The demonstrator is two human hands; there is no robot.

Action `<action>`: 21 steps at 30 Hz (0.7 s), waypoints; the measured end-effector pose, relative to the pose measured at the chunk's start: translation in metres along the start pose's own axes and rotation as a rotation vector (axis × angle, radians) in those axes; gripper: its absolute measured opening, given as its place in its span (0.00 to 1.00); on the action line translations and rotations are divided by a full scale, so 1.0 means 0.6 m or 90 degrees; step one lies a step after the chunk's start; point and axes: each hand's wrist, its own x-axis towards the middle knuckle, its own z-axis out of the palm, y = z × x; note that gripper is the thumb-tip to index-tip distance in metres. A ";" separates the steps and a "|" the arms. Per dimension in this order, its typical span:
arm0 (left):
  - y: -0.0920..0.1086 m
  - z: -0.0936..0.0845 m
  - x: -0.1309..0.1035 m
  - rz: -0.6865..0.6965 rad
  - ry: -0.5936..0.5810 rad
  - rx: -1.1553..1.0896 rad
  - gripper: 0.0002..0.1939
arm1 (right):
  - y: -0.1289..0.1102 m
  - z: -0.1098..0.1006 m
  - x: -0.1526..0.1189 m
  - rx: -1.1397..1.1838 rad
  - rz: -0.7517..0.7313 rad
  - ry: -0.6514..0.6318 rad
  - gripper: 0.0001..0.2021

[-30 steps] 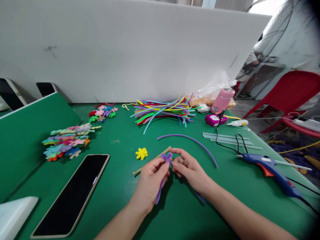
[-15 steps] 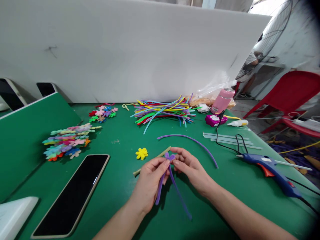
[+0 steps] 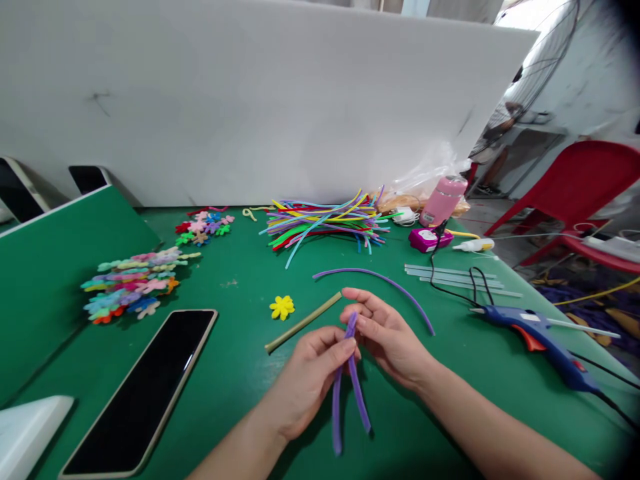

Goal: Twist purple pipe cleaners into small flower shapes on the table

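1. Left fingers [image 3: 342, 349] and right fingers [image 3: 370, 327] pinch the folded purple pipe cleaner [image 3: 337, 420] between them, its tails hanging below.
2. It should handle light, fuzzy and bendable, hardly slippery; best gripped near the fold.

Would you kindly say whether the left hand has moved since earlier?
Yes, the left hand moved slightly rightward and lower in view, away from the yellow flower.

The left forearm [image 3: 245, 437] and right forearm [image 3: 495, 420] are angling inward from below. The left hand [image 3: 313, 373] is pinching between thumb and bent index finger. The right hand [image 3: 393, 340] is working just beside it, its thumb pressing inward, its index finger extending above the thumb
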 end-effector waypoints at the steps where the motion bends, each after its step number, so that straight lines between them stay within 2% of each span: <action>1: 0.001 0.001 -0.001 0.019 0.020 0.031 0.08 | 0.000 0.000 -0.001 -0.018 -0.004 0.004 0.18; 3: 0.003 0.003 -0.003 0.072 0.083 0.139 0.10 | 0.001 0.000 -0.003 -0.070 -0.024 0.007 0.18; 6: 0.002 0.006 -0.006 0.201 0.165 0.373 0.13 | 0.006 0.000 -0.004 -0.155 -0.071 0.025 0.19; 9: -0.002 0.007 -0.008 0.297 0.170 0.508 0.12 | 0.010 -0.001 -0.002 -0.187 -0.091 0.063 0.19; 11: -0.004 0.005 -0.007 0.276 0.134 0.479 0.11 | 0.009 -0.002 0.000 -0.168 -0.079 0.073 0.19; 17: -0.007 0.000 0.000 0.080 0.084 0.130 0.09 | -0.001 0.000 0.004 -0.109 -0.018 0.068 0.19; 21: -0.006 -0.001 0.004 0.074 0.076 0.075 0.06 | 0.001 0.000 0.004 -0.144 -0.034 0.058 0.20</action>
